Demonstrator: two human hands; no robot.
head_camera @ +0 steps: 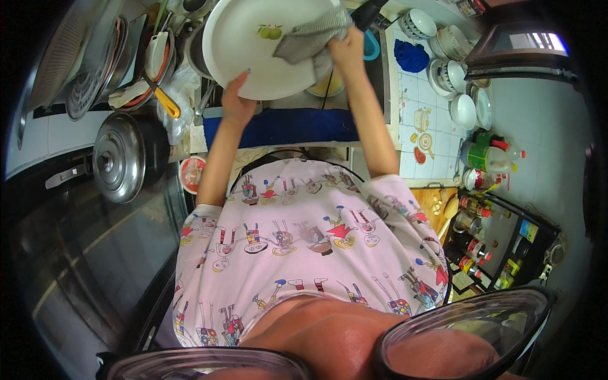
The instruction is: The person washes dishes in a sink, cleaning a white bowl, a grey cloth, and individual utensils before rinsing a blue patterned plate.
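My left hand (pixel 238 102) grips the near rim of a large white plate (pixel 247 57) with a green fruit print in its middle. The thumb lies on the plate's upper face, and the fingers are hidden beneath. In my right hand (pixel 348 50) is a grey-green cloth (pixel 311 38), which rests against the plate's right side. The plate is held up over the sink (pixel 384 90), tilted towards me. Below its right edge a yellowish bowl (pixel 327 86) shows in part. Part of a light-blue basin (pixel 372 46) is visible beyond my right hand.
A dark-blue cloth (pixel 289 127) hangs along the sink's front edge. Stacked bowls (pixel 451 76) and a crumpled blue cloth (pixel 411 55) sit on the tiled counter (pixel 413 99) at right. To the left are a lidded metal pot (pixel 118 159), a yellow-handled utensil (pixel 166 102) and racked pans and lids (pixel 102 71).
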